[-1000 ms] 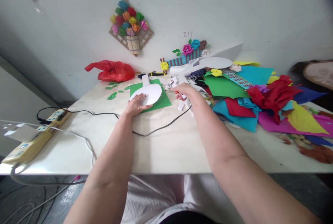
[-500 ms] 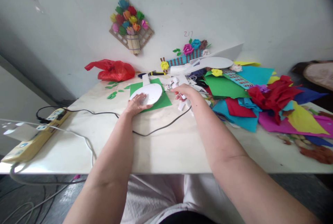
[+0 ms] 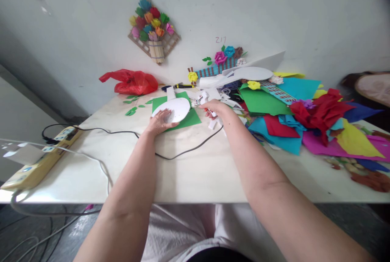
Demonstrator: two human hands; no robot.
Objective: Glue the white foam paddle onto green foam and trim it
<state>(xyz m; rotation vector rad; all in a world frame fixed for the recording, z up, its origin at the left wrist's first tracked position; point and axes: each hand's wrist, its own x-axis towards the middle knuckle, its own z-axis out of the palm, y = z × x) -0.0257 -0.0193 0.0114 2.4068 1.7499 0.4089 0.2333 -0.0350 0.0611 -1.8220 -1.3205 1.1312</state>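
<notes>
My left hand (image 3: 160, 122) lies with spread fingers on a white oval cutout (image 3: 179, 109), which has a narrow strip rising from its back edge. Beneath this cutout is a sheet of green paper (image 3: 191, 120). To the right, my right hand (image 3: 215, 109) is closed around a white hot glue gun (image 3: 213, 113) with an orange part by the fingers. Most of the gun is hidden by the hand, and its black cord (image 3: 189, 150) leaves below the wrist. Near the gun's front, by the oval's right edge, sits a small pale crumpled piece (image 3: 196, 102).
A yellow power strip (image 3: 45, 156) lies at the left. Behind are a red plastic bag (image 3: 137, 83), a box cutter (image 3: 184, 86) and a white guitar-shaped cutout (image 3: 252, 74). Coloured paper (image 3: 274, 126) piles up at right. Green paper leaves (image 3: 131, 111) lie left of the oval.
My right hand and the glue gun have shifted very slightly. The left hand and the oval cutout stay where they were.
</notes>
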